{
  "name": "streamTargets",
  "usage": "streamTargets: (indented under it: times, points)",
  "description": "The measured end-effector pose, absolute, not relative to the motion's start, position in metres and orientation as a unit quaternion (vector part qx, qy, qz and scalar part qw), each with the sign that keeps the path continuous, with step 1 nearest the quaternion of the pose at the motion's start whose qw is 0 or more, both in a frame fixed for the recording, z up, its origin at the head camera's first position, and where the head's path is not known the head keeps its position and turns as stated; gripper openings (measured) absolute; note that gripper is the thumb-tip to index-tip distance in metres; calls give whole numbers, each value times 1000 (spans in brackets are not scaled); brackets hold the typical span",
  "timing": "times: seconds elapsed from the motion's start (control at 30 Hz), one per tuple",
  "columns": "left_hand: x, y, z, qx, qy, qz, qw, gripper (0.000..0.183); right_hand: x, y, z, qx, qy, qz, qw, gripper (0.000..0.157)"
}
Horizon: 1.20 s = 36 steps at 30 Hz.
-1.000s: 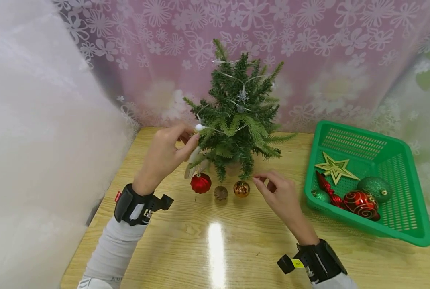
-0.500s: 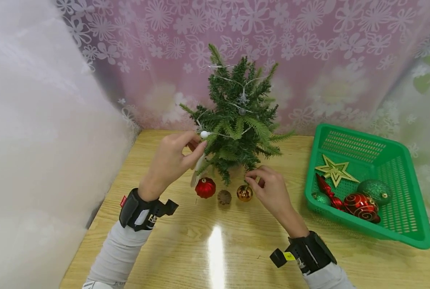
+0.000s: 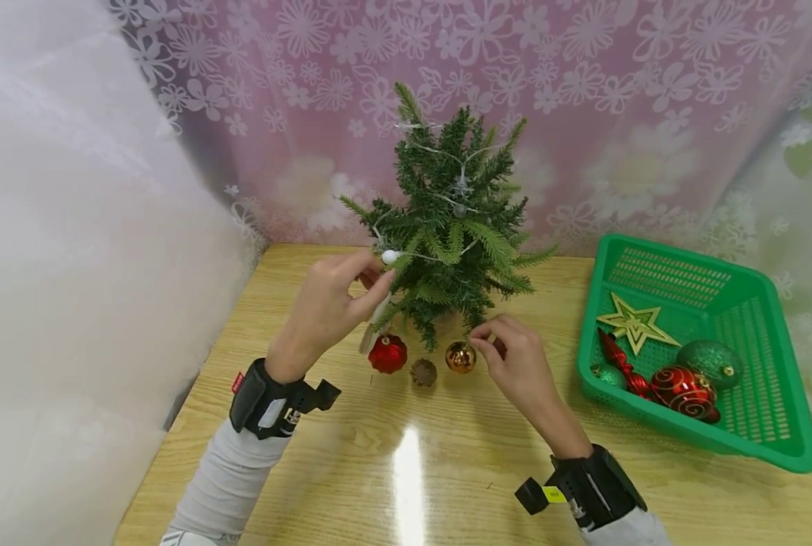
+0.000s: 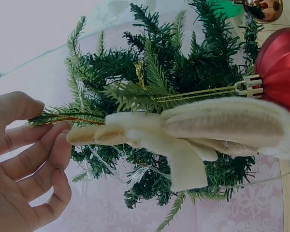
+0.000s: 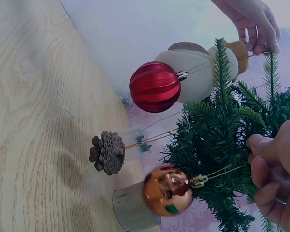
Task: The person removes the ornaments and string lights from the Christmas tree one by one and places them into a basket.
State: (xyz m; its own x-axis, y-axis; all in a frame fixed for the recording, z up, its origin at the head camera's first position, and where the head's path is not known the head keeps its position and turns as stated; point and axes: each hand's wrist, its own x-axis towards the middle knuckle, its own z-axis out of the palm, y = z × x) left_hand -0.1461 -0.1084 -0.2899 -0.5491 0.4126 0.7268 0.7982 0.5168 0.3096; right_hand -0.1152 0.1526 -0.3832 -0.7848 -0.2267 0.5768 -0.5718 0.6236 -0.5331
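Note:
A small artificial Christmas tree point(image 3: 446, 212) stands at the back of the table. At its left side, my left hand point(image 3: 324, 307) pinches a branch tip between thumb and forefinger. On that branch a gold cord holds a white and tan plush ornament point(image 4: 222, 125). My right hand point(image 3: 518, 364) pinches a lower front branch tip, where the cord of a shiny gold ball point(image 3: 460, 357) loops. Between the hands hang a ribbed red ball point(image 3: 387, 354) and a pine cone point(image 3: 423, 372). The exact fingertip contact on the right is partly hidden by the fingers.
To the right, a green plastic basket point(image 3: 781, 364) holds a gold star point(image 3: 638, 322), a red swirled ball point(image 3: 683, 390), a green ball point(image 3: 709, 362) and other ornaments. A string of lights point(image 3: 440, 152) winds round the tree. Curtains hang behind the wooden table point(image 3: 351, 462).
My left hand has shifted slightly right and toward me, still at its branch. The right hand has moved a little left onto the branch by the gold ball. The tree's lower front has swayed slightly.

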Motion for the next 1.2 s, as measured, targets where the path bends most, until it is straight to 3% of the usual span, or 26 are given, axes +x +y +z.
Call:
streamTargets:
  times: [0.93,1.2]
  points:
    - [-144,-108,-295,-359,-815,-353,286,9,-81,182,-373,216,-841,431,244,14]
    - [-144,-108,-297,-357,-814,-361,284,9,-79,210,-380,154,-852,434,249,15]
